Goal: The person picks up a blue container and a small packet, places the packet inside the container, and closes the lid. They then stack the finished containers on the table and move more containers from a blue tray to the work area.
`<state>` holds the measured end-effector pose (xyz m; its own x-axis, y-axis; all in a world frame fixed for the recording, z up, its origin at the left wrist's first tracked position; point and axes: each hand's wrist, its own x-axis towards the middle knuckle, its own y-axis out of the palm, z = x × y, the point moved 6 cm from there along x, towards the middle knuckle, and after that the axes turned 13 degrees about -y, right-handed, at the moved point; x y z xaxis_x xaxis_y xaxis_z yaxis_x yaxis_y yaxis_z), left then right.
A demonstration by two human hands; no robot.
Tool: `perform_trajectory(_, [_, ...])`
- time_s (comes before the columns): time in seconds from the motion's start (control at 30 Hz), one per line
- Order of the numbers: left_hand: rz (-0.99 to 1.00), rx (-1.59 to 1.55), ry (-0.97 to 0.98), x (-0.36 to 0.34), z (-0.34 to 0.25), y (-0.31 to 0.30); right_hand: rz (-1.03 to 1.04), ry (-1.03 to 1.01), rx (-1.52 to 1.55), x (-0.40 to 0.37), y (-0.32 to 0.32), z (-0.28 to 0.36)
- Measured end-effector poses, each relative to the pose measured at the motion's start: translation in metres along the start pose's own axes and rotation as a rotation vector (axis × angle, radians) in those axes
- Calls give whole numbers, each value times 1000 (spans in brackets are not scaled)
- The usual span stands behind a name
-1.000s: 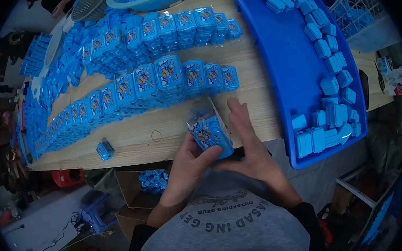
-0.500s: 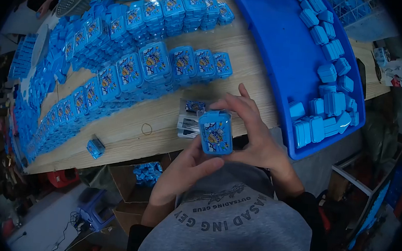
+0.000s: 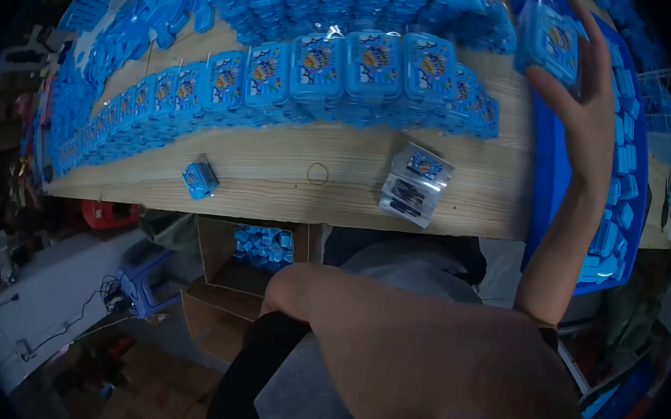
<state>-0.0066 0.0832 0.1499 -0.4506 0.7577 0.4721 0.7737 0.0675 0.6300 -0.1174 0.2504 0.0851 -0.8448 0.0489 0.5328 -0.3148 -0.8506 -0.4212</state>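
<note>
At the upper right my right hand (image 3: 590, 123) grips a small light-blue plastic box (image 3: 552, 44) with a cartoon-printed lid, thumb on its near side. The box is lifted beside the rows and over the blue tray's edge. Close to the camera, my left hand (image 3: 472, 378) fills the lower right; its fingers are mostly hidden, with a bit of white showing near them. On the wooden table (image 3: 352, 203) lie printed silvery packets (image 3: 416, 186), a rubber band (image 3: 318, 174) and a small blue wrapped packet (image 3: 199, 179).
Stacked printed blue boxes (image 3: 319, 62) run across the table in rows. A loose pile of blue parts (image 3: 141, 29) lies at the left. The blue tray (image 3: 550, 203) holds several plain boxes at the right. Below, a cardboard box (image 3: 214, 255) contains blue packets (image 3: 265, 247).
My right hand has carried the box from in front of my body to the upper right. My left hand has left the box and come up near the camera. The view has shifted.
</note>
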Motion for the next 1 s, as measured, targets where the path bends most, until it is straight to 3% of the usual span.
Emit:
perform_trajectory(0.2, [23, -29, 53, -1, -2, -4, 268, -197, -79, 76, 98, -15])
perform_trajectory(0.4, [26, -40, 82, -3, 1, -7, 401, -224, -167, 106, 160, -47])
perform_trajectory(0.83, [48, -26, 26, 7, 9, -7, 400, -294, -223, 111, 177, -60])
perform_trajectory(1.0, [110, 14, -12, 14, 14, 21, 253, -418, -223, 101, 132, -37])
